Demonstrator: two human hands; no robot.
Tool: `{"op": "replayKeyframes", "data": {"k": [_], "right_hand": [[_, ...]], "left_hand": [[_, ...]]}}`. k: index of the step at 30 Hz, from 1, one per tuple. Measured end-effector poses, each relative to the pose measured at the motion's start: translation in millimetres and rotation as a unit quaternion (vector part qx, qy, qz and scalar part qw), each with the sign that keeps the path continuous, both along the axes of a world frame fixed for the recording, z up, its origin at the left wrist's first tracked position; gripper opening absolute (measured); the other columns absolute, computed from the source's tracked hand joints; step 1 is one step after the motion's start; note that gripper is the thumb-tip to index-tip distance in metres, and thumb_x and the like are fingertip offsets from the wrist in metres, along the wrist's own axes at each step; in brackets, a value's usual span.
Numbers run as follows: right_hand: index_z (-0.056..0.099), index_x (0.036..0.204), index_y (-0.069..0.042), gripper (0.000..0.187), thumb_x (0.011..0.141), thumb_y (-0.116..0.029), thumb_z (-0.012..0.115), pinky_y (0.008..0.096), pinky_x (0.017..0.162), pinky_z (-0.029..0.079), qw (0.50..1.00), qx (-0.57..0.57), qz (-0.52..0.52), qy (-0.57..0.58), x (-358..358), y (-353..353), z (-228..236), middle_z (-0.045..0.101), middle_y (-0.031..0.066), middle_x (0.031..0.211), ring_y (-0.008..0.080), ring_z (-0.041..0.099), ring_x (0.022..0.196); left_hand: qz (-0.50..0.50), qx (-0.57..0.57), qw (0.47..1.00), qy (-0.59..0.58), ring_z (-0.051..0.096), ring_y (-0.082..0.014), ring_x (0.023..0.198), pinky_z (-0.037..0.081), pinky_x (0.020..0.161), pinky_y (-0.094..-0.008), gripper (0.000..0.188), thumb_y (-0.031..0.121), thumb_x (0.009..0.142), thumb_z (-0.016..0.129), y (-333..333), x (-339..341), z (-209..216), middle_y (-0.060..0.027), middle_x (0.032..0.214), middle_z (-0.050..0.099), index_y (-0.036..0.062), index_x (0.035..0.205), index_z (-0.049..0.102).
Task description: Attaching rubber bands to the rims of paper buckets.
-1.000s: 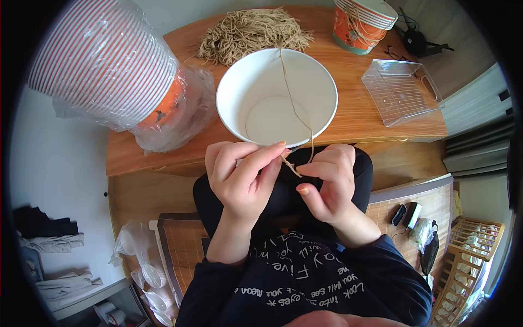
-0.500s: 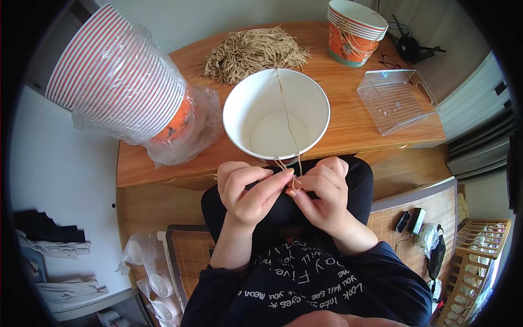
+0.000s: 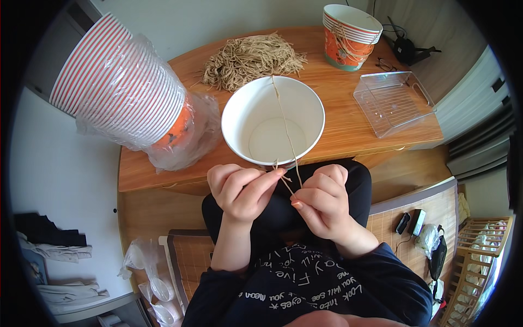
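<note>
Both of your hands are in front of you above your lap, just on your side of a white-lined paper bucket (image 3: 245, 120). The bucket's wide mouth faces up, and its near rim lies at the front edge of the wooden bench (image 3: 338, 117); what supports its base is hidden. A thin tan twine strand (image 3: 285, 122) crosses the mouth from the far rim to the near side and hangs down to your right hand (image 3: 324, 201). There your thumb and forefinger pinch it, the other fingers curled in. Your left hand (image 3: 239, 193) has its thumb and forefinger closed on twine just below the near rim, the rest loosely bent. A short straight length runs between the two pinches, and a loose end sticks out beside the left fingertips.

Behind the bucket lies a tangled heap of twine (image 3: 253, 61). To the left, a tall stack of striped-rim buckets (image 3: 131, 82) leans in clear plastic. At the back right stand a shorter stack of orange buckets (image 3: 351, 43), with eyeglasses (image 3: 385, 66) nearby and a clear plastic tray (image 3: 392, 103) in front.
</note>
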State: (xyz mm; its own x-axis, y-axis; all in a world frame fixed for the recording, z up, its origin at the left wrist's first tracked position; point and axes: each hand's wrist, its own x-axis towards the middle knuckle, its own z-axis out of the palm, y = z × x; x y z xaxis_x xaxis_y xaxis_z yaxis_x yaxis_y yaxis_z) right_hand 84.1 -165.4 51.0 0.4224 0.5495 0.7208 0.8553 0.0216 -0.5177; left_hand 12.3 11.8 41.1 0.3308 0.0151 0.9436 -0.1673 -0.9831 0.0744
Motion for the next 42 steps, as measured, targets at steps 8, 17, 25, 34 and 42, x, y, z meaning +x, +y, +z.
{"op": "replayKeyframes", "data": {"k": [8,17,25,34,42], "right_hand": [[0.069,0.085,-0.016,0.013,0.079,-0.022,0.078,0.0382,0.082,0.032,1.000,-0.008,-0.016,-0.019,3,-5,0,0.060,-0.0035,0.083,0.0193,0.054,0.084],[0.066,0.086,-0.011,0.008,0.087,-0.019,0.068,0.0437,0.086,0.040,0.953,-0.183,-0.224,-0.084,61,-3,2,0.063,0.0044,0.084,0.0259,0.059,0.088],[0.066,0.116,0.000,0.029,0.097,-0.021,0.059,0.0424,0.094,0.046,0.973,-0.129,-0.050,0.183,124,25,-9,0.067,0.0168,0.109,0.0322,0.062,0.106],[0.040,0.152,-0.008,0.070,0.101,-0.056,0.046,0.0398,0.099,0.045,0.835,-0.095,0.139,0.524,127,25,-9,0.057,0.0071,0.139,0.0218,0.050,0.129],[0.036,0.151,0.004,0.061,0.099,-0.022,0.058,0.0324,0.079,0.059,0.820,-0.013,0.154,0.552,142,23,26,0.061,0.0110,0.132,0.0204,0.066,0.110]], "left_hand": [[-0.001,-0.044,0.999,0.006,0.052,-0.0170,0.077,0.042,0.071,-0.0319,0.024,0.018,0.069,0.088,6,4,-9,0.0089,0.082,0.058,0.0228,0.090,0.077],[-0.015,-0.013,1.000,0.019,0.053,-0.0169,0.073,0.041,0.069,-0.0313,0.027,0.013,0.065,0.089,4,4,-9,0.0077,0.082,0.058,0.0205,0.087,0.076],[-0.021,0.020,0.999,0.024,0.056,-0.0154,0.075,0.041,0.068,-0.0321,0.023,0.013,0.068,0.088,5,7,-4,0.0083,0.082,0.058,0.0208,0.084,0.073],[-0.030,0.067,0.996,0.046,0.056,-0.0129,0.078,0.041,0.068,-0.0311,0.022,0.016,0.071,0.087,10,5,-1,0.0108,0.084,0.057,0.0229,0.086,0.072],[-0.101,-0.009,0.993,0.068,0.057,-0.0229,0.085,0.048,0.075,-0.0343,0.025,0.008,0.069,0.084,17,-25,-46,0.0005,0.091,0.058,0.0167,0.090,0.073]]}}
